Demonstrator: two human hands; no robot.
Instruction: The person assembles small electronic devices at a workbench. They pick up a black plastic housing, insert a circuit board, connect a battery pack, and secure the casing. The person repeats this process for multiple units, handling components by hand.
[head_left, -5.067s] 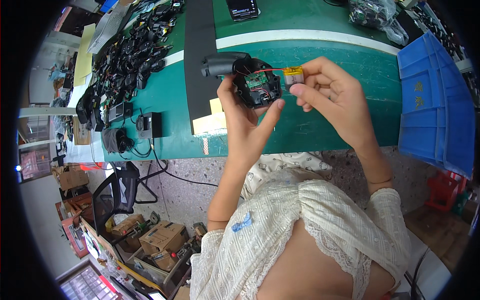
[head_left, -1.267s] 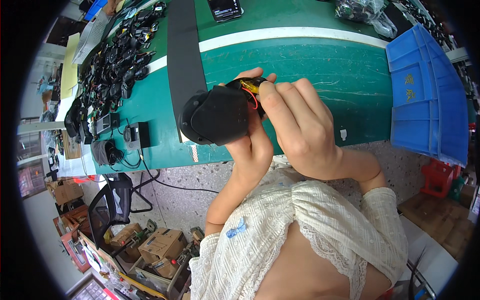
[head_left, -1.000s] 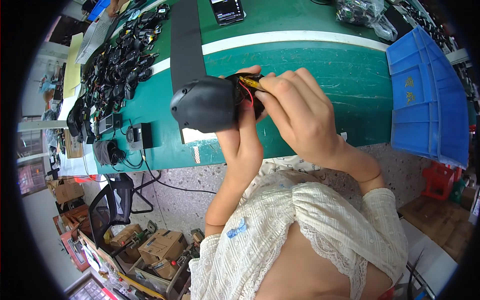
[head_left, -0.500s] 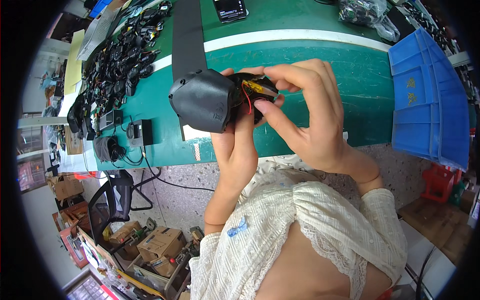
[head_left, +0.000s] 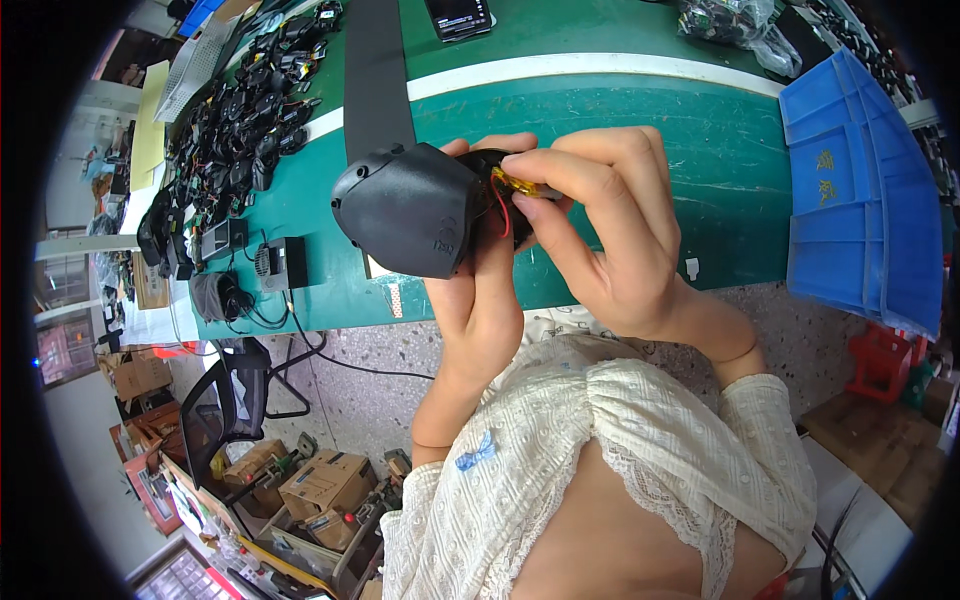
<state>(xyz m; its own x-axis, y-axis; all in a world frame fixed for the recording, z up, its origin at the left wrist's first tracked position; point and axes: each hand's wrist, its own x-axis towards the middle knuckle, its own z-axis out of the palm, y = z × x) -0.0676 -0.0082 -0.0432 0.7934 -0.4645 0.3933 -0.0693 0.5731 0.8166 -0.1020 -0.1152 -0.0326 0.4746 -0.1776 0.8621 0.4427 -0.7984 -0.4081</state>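
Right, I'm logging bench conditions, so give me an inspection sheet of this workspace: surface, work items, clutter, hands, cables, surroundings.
Surface: green bench top, scuffed, crossed by a white strip
Work items: black housing; yellow-taped piece at its opening; red wire
Clutter: heap of black parts, left
Hands: left hand holds the housing; right hand pinches the yellow-taped piece
Cables: black cable runs past the bench's near edge
Surroundings: blue crate, right; chair and cardboard box, lower left

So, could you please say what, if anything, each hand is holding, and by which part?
The left hand holds the black housing around its open part; the right hand pinches the battery by its yellow-taped end.
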